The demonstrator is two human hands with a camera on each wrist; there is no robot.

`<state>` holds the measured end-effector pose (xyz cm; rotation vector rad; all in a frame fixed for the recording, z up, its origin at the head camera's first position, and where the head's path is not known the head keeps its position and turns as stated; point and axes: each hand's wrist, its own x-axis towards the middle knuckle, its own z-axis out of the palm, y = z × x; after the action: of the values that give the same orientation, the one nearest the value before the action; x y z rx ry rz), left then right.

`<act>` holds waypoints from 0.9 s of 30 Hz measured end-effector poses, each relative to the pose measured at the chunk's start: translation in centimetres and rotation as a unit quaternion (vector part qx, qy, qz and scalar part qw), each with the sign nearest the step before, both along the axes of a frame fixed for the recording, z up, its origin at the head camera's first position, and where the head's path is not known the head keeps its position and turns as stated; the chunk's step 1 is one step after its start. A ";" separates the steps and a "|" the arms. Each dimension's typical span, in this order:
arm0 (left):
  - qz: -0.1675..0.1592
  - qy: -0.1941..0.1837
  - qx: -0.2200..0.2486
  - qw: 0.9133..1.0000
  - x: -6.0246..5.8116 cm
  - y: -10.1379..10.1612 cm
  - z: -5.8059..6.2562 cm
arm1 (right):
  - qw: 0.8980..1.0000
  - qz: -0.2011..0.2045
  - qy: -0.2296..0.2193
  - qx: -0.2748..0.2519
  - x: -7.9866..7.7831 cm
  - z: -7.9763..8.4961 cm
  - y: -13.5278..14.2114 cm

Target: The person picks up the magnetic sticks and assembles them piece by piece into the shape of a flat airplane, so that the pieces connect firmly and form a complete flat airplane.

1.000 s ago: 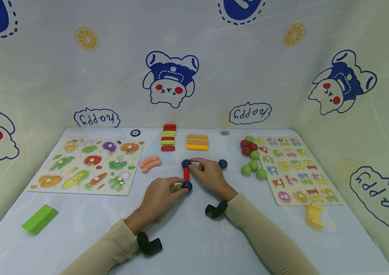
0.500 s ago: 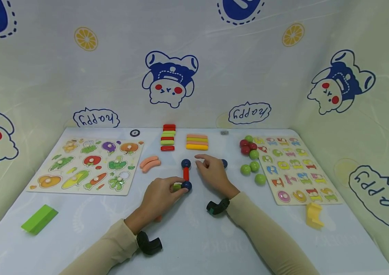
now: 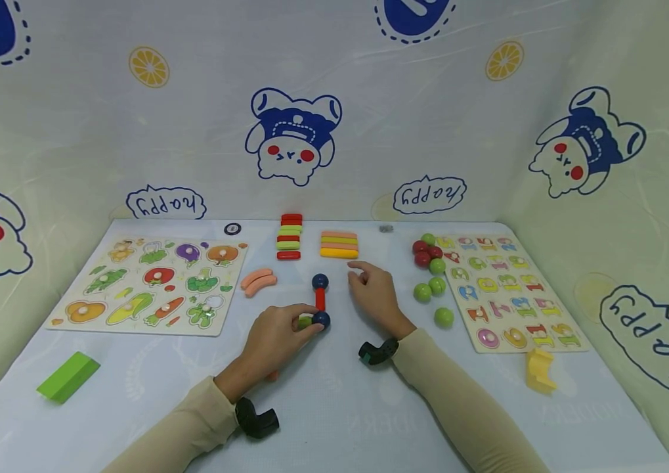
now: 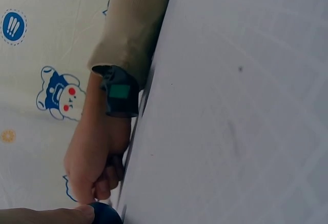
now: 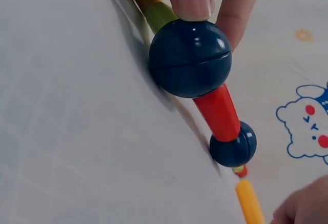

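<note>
My left hand point(image 3: 278, 335) pinches the nearer dark blue ball point(image 3: 322, 320), beside a short green piece point(image 3: 304, 322). A red rod point(image 3: 320, 299) joins that ball to a farther blue ball point(image 3: 320, 282). In the right wrist view, a thumb presses on the near ball point(image 5: 189, 57), and the red rod point(image 5: 219, 112) runs from it to the second ball point(image 5: 233, 144). To the right of this piece hovers my right hand point(image 3: 375, 295), index finger extended, thumb apart from it. In the left wrist view a dark round shape point(image 4: 117, 165) shows by its fingers; a grip on it is unclear.
Puzzle boards lie left point(image 3: 151, 286) and right point(image 3: 508, 292). Green balls point(image 3: 422, 292) and red balls point(image 3: 421, 253) sit by the right board. Colored sticks point(image 3: 339, 244), pink curved pieces point(image 3: 259, 282), a green block point(image 3: 68, 377) and a yellow block point(image 3: 540, 371) surround the hands.
My right hand has let go of the far blue ball and moved right, now covering where a loose blue ball was. One green ball has rolled nearer. The left hand stays put.
</note>
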<state>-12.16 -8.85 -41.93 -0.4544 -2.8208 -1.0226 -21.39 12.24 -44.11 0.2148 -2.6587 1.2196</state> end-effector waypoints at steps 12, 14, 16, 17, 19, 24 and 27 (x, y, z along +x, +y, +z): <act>0.002 0.000 0.005 1.000 0.0 0.0 0.1 | 0.996 -0.067 -0.054 0.034 -1.0 0.9 0.1; 0.002 -0.002 0.006 1.000 0.0 0.0 0.1 | 0.996 -0.061 -0.049 0.034 -1.1 0.9 0.1; 0.001 -0.003 0.005 1.000 0.0 0.0 0.1 | 0.996 -0.058 -0.049 0.035 -1.4 0.9 0.1; 0.001 -0.003 0.005 1.000 0.0 0.0 0.1 | 0.996 -0.058 -0.049 0.035 -1.4 0.9 0.0; 0.001 -0.004 0.004 1.000 0.0 0.0 0.1 | 0.996 -0.061 -0.053 0.035 -1.6 1.0 0.0; 0.003 -0.009 0.001 1.000 0.1 0.0 0.2 | 0.997 -0.051 -0.042 0.037 -2.2 1.2 -0.6; 0.003 -0.013 -0.002 1.000 0.1 0.1 0.3 | 0.998 -0.005 -0.027 0.059 -2.4 2.1 -1.6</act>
<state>-12.07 -8.78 -41.67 -0.4356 -2.8449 -1.0294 -23.80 10.68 -42.05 0.1886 -2.7776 1.0811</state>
